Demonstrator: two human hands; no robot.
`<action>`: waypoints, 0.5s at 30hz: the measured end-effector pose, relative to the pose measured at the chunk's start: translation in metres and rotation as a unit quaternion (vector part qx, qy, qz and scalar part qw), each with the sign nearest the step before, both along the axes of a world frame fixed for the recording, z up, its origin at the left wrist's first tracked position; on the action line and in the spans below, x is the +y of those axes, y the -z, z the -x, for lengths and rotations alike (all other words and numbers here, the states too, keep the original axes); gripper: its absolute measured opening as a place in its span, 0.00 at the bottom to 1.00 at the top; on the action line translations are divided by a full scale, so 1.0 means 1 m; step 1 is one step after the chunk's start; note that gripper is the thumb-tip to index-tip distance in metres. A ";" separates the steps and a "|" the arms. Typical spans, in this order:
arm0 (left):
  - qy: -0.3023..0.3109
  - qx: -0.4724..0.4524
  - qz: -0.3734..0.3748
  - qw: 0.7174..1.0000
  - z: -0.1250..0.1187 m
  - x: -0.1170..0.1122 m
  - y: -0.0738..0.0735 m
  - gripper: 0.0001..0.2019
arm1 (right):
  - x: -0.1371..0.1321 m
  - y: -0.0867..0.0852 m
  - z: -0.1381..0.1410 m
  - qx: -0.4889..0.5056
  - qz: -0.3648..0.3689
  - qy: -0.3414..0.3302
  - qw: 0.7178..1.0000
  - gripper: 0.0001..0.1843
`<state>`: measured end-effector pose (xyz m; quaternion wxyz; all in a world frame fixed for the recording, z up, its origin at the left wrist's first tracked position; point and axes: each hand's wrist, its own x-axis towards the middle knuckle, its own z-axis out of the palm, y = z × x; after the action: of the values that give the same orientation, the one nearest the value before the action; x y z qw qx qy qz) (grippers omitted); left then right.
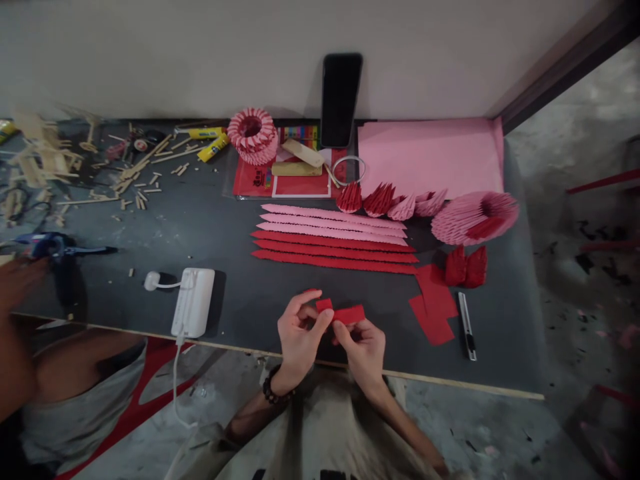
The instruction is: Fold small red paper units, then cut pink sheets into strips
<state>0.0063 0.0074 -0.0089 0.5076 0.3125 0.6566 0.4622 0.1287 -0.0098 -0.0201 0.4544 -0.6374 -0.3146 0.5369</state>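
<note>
Above the table's front edge, a small folded piece of red paper (350, 314) is pinched between my two hands. My left hand (301, 333) grips its left end with thumb and fingers, and a beaded bracelet circles that wrist. The right end is held by my right hand (364, 343), thumb on top. Beyond my hands lie several long zigzag-edged paper strips, pink (333, 223) and red (333, 260). Loose red paper pieces (435, 310) overlap to the right, beside a utility knife (467, 327).
Folded-paper models, including a pink one (465, 220) and a ring-topped vase (254, 140), stand behind. Pink sheets (430, 150) and a leaning phone (341, 100) are at the back. A white power bank (194, 303) sits left. A co-worker's hand (17, 280) is near a blue glue gun (60, 250).
</note>
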 end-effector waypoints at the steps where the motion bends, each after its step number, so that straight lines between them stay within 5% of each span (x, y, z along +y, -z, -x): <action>1: -0.002 -0.002 -0.003 1.000 -0.001 0.000 -0.002 0.25 | 0.000 0.001 0.001 0.003 0.002 0.007 1.000 0.19; 4: 0.014 -0.049 -0.002 0.999 -0.003 0.001 -0.003 0.31 | 0.000 0.003 0.004 0.011 0.002 0.036 0.999 0.21; 7: 0.068 -0.136 0.029 0.988 -0.001 0.003 -0.001 0.16 | 0.000 0.003 0.003 0.009 -0.006 0.035 0.999 0.21; 9: 0.080 -0.181 0.048 0.979 0.003 0.005 0.001 0.15 | -0.001 0.003 -0.004 -0.009 -0.029 -0.018 0.999 0.21; 13: 0.052 -0.238 0.099 0.965 0.013 0.011 -0.001 0.17 | -0.005 0.014 -0.029 -0.126 -0.102 -0.080 0.983 0.14; 15: 0.057 -0.260 0.130 0.955 0.017 0.013 -0.005 0.19 | -0.004 0.021 -0.042 -0.201 -0.165 -0.079 0.962 0.24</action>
<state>-0.0108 0.0201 -0.0042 0.7226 0.1491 0.5374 0.4084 0.1710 -0.0137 -0.0412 0.4366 -0.6216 -0.5330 0.3726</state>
